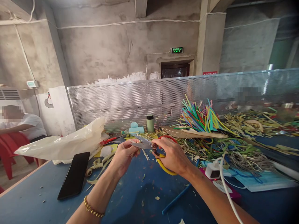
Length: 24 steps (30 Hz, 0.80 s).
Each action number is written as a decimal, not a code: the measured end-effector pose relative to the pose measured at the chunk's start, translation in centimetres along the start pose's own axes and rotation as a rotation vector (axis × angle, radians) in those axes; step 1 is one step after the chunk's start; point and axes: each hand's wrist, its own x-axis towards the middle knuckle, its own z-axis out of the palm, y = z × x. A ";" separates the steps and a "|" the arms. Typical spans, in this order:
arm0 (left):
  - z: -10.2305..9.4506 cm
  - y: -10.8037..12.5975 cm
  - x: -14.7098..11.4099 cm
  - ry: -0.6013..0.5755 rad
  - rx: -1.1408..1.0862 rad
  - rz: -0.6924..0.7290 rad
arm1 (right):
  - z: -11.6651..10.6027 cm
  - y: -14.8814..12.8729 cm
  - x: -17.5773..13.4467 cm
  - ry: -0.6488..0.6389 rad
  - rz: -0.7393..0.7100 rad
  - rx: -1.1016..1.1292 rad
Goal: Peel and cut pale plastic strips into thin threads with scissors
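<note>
My right hand [171,155] is closed around the handles of a pair of scissors [146,145], one handle red and the other yellow. The metal blades point left and look parted, above the blue tabletop. Close to the blades, my left hand [125,155] has its thumb and fingers pinched together. A thin pale strip [145,154] sticks out by these fingertips, below the blades; its held end is partly hidden. Gold beads circle my left wrist.
A black phone [74,175] and a cream plastic bag [67,143] lie left. Behind stand a green bottle [150,123] and colourful rods [201,116]. Dried leaf strips [252,123], a white charger [213,170] and blue mask [263,180] lie right. A seated person [32,123] is far left.
</note>
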 end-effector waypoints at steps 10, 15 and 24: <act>0.0 0.2 -0.2 -0.009 0.048 0.013 | 0.2 0.3 -0.2 0.030 -0.009 -0.015; 0.1 0.4 -0.1 0.012 0.053 0.020 | 0.8 0.3 -0.1 0.139 0.037 0.078; -0.4 0.6 0.2 0.088 -0.056 0.012 | -0.1 0.8 -0.1 0.249 0.088 0.036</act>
